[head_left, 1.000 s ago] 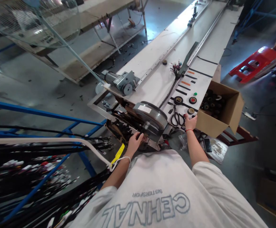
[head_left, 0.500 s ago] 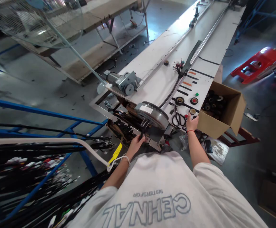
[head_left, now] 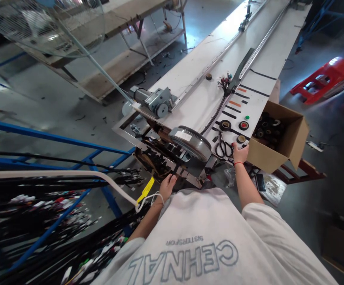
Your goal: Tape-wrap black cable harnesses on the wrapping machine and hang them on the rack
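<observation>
My left hand (head_left: 168, 186) is closed around the end of a black cable (head_left: 175, 169), below the round grey drum (head_left: 194, 141) at the bench's near end. A dark wire bundle (head_left: 216, 114) runs from the drum up the bench to a cluster of small connectors (head_left: 225, 81). At the bench's near right edge, my right hand (head_left: 240, 153) has its thumb and fingers apart. Its thumb is by a small red button, just below a tape roll (head_left: 241, 139). Black-handled scissors (head_left: 223, 149) lie to its left. Whether the thumb presses the button, I cannot tell.
An open cardboard box (head_left: 269, 158) holding several dark tape rolls stands right of the bench (head_left: 186, 101). A motor (head_left: 152, 99) sits at its left edge. Blue racks (head_left: 56, 136) with hanging cables are at left, a red stool (head_left: 323, 81) at right.
My left hand has drawn down and slightly left, away from the drum, with the black cable in it. My right hand stays at the bench edge. The view has shifted slightly.
</observation>
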{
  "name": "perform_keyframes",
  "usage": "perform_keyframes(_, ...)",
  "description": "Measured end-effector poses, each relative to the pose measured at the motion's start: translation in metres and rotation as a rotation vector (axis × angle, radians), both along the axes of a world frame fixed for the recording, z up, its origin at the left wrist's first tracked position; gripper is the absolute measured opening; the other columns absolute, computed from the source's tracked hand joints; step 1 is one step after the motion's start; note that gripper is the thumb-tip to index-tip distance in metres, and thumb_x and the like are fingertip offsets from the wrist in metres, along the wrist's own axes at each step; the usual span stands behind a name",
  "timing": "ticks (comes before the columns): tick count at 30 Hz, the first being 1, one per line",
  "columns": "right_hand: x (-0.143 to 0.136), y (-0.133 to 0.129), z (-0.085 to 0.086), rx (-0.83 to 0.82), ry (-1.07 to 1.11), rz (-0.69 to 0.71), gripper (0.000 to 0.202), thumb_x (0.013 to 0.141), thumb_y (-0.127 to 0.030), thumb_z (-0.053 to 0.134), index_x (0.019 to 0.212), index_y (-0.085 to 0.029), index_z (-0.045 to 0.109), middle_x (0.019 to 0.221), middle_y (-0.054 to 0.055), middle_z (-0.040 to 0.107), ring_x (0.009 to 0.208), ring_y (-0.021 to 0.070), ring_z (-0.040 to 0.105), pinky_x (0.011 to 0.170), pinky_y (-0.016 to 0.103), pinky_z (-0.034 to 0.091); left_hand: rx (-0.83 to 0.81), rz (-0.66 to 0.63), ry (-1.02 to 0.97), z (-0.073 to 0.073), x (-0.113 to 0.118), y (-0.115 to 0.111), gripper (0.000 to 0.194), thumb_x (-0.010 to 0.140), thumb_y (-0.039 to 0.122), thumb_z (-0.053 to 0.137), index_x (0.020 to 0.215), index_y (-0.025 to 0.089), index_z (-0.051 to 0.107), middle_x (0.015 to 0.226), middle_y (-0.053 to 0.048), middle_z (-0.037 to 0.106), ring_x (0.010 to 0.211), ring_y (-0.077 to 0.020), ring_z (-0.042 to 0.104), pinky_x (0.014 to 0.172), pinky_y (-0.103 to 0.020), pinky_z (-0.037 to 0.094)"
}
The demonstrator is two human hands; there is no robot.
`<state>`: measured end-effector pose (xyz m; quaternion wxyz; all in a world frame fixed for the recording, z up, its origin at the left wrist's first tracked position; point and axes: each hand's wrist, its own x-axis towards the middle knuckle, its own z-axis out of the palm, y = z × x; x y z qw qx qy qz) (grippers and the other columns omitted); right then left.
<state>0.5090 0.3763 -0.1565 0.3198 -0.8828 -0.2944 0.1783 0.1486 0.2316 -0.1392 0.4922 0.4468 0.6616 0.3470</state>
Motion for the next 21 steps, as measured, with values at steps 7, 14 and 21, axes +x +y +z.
perform_keyframes(7, 0.0001, -0.0017, 0.0005, 0.017, 0.01, 0.006, 0.09, 0.084, -0.062, 0.054, 0.147, 0.0, 0.035, 0.146, 0.029, 0.043, 0.136, 0.0373, 0.042, 0.112, 0.046, 0.033, 0.015, -0.006, 0.013, 0.0056, 0.0001, 0.0027, 0.062, 0.077, 0.081, 0.046, 0.067, 0.02, 0.049, 0.057, 0.003, 0.043, 0.056, -0.0127, 0.041, 0.057, -0.026, 0.038)
perform_keyframes(14, -0.0002, -0.0001, 0.0016, -0.002, -0.013, 0.014, 0.092, 0.082, -0.057, 0.061, 0.147, 0.002, 0.033, 0.144, 0.03, 0.044, 0.134, 0.0394, 0.044, 0.11, 0.049, 0.035, 0.024, -0.022, -0.013, 0.0042, 0.0049, 0.0013, 0.062, 0.076, 0.082, 0.047, 0.067, 0.02, 0.05, 0.056, 0.004, 0.042, 0.054, -0.0122, 0.039, 0.051, -0.025, 0.033)
perform_keyframes(21, 0.0, -0.0022, 0.0051, 0.002, 0.006, 0.021, 0.085, 0.088, -0.055, 0.052, 0.146, 0.005, 0.033, 0.146, 0.031, 0.041, 0.136, 0.0385, 0.041, 0.112, 0.048, 0.033, 0.035, -0.004, 0.001, 0.0035, 0.0097, 0.0065, 0.062, 0.078, 0.08, 0.046, 0.065, 0.02, 0.049, 0.054, 0.003, 0.041, 0.052, -0.0119, 0.04, 0.052, -0.026, 0.035)
